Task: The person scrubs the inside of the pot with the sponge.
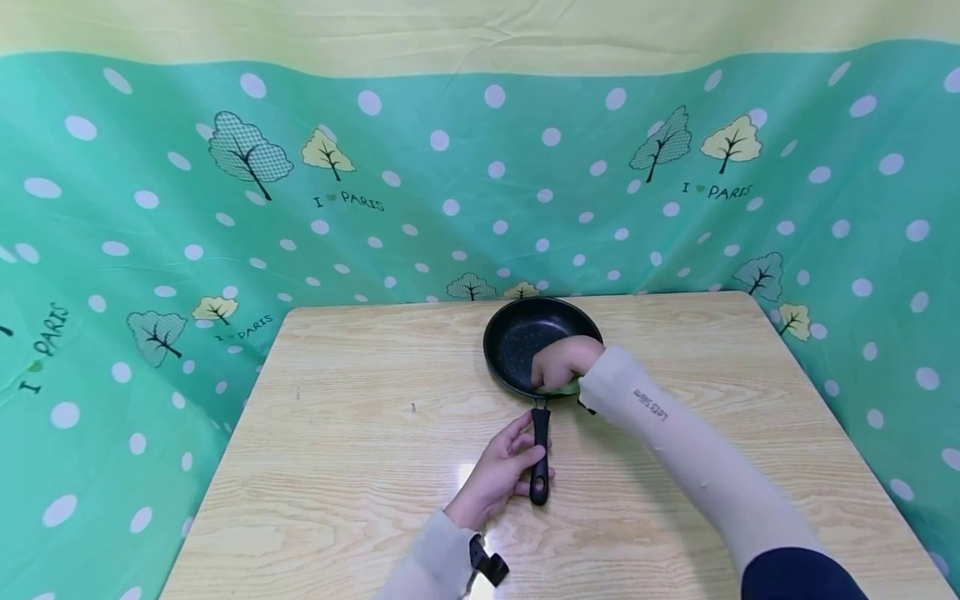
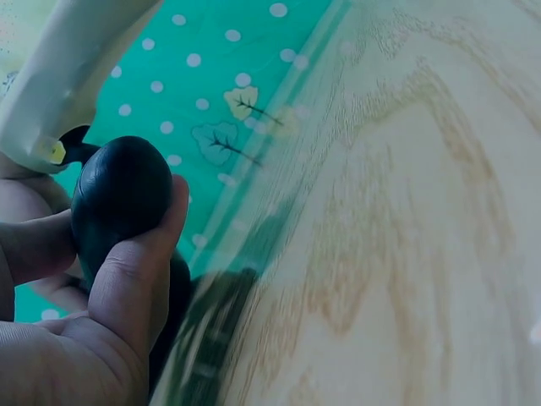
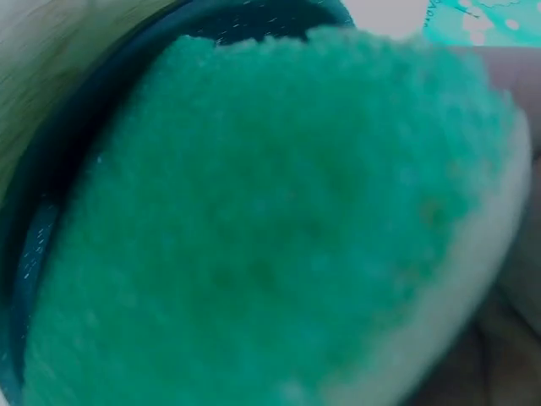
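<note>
A black frying pan [image 1: 517,333] with a speckled inside is at the back middle of the table, its handle [image 1: 540,467] towards me. My left hand [image 1: 498,467] grips that handle, thumb on one side and fingers on the other; the left wrist view shows the handle's rounded end [image 2: 122,190] between them. Over the near right part of the pan, my right hand [image 1: 566,362] holds a green scouring sponge [image 3: 270,220]. The sponge fills most of the right wrist view, with a paler layer along one edge. Its contact with the pan is hidden.
The pan stands on a light wood-grain table [image 1: 360,442], close to its far edge. Behind and beside the table hangs a green dotted curtain [image 1: 420,192] printed with trees. A black strap [image 1: 489,562] is at the left wrist.
</note>
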A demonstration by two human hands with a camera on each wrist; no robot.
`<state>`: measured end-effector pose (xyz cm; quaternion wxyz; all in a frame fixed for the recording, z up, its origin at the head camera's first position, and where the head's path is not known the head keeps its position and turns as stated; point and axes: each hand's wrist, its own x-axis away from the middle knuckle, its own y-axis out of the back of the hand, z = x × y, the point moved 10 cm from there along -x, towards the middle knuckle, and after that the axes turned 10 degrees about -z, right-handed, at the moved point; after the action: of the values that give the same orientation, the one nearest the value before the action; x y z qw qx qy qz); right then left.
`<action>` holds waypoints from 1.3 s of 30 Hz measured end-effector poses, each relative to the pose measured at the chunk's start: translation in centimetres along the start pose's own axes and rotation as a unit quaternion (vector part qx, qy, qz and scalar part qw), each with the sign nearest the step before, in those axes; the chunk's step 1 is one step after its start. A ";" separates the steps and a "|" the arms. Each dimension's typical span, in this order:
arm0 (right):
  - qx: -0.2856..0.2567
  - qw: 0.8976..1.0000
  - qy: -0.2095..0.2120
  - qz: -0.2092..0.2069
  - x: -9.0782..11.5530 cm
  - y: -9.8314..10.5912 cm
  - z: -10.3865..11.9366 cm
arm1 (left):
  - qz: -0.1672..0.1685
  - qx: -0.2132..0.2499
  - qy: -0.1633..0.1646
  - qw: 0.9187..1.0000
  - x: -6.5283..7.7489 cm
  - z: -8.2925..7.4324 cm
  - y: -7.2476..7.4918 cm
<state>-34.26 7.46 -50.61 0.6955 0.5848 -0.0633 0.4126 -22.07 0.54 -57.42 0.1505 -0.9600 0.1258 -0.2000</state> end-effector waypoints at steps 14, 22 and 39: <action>-0.023 0.998 0.004 -0.052 -1.7 0.5 1.8 | -0.007 -0.002 0.000 1.000 -0.1 0.0 0.0; -0.028 0.993 0.007 -0.111 -3.5 1.1 1.8 | -0.007 -0.002 0.000 1.000 -0.1 0.1 0.1; -0.019 0.978 0.004 -0.210 -6.3 2.2 -1.9 | -0.019 0.001 -0.002 1.000 -0.1 0.1 0.3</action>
<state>-40.50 5.89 -53.11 0.7780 0.5698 0.0559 0.2586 -22.20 0.32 -57.69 0.1480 -0.9624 0.1075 -0.2006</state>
